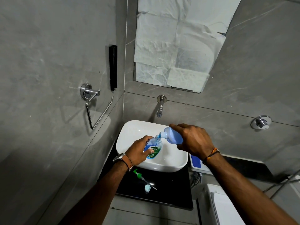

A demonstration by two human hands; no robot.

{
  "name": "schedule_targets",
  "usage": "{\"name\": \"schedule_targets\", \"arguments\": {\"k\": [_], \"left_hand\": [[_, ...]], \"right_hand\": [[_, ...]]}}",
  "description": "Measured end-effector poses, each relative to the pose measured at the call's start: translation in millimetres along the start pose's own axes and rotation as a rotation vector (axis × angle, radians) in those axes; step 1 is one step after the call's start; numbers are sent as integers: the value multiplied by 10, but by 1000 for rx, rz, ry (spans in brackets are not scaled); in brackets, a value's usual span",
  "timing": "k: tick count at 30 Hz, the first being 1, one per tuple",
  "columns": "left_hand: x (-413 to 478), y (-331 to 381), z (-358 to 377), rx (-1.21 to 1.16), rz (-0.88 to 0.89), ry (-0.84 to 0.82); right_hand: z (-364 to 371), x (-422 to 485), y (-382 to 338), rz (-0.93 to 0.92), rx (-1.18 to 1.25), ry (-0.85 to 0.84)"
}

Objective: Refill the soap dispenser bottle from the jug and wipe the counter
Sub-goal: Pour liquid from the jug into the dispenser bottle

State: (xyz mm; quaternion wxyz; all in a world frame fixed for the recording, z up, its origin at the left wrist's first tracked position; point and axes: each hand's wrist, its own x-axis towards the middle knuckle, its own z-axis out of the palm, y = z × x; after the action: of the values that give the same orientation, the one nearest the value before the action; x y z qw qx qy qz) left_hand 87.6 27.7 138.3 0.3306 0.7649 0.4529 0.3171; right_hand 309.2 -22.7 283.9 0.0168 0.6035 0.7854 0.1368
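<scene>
Pouring over the basin [129,135]: left hand [139,151] gripped the bottle [154,147], right hand [194,140] wrapped the tilted jug [172,135]; keep spout on neck, go slow.

The white basin [129,132] fills most of the black desk [170,189], and both hands hold bottles over its bowl. On the front strip of desk lie a green pump head [139,175] and a pale cap [147,187], close together; the strip to their right is bare. The wall spout [159,111] overhangs the basin's back rim, with open air between it and the hands.
</scene>
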Motion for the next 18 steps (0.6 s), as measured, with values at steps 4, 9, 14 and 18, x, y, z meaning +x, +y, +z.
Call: {"name": "schedule_targets", "arguments": {"k": [4,9,14,18], "left_hand": [[23,-31,6,-15,-1,2],[48,-62,22,-26,6,4],[73,-81,30,-28,4,3],[91,-91,40,-27,8,13]], "right_hand": [[5,22,2,1,-18,1],[17,42,13,-4,-19,0],[21,61,20,-7,-25,0],[38,80,47,-10,-23,6]]}}
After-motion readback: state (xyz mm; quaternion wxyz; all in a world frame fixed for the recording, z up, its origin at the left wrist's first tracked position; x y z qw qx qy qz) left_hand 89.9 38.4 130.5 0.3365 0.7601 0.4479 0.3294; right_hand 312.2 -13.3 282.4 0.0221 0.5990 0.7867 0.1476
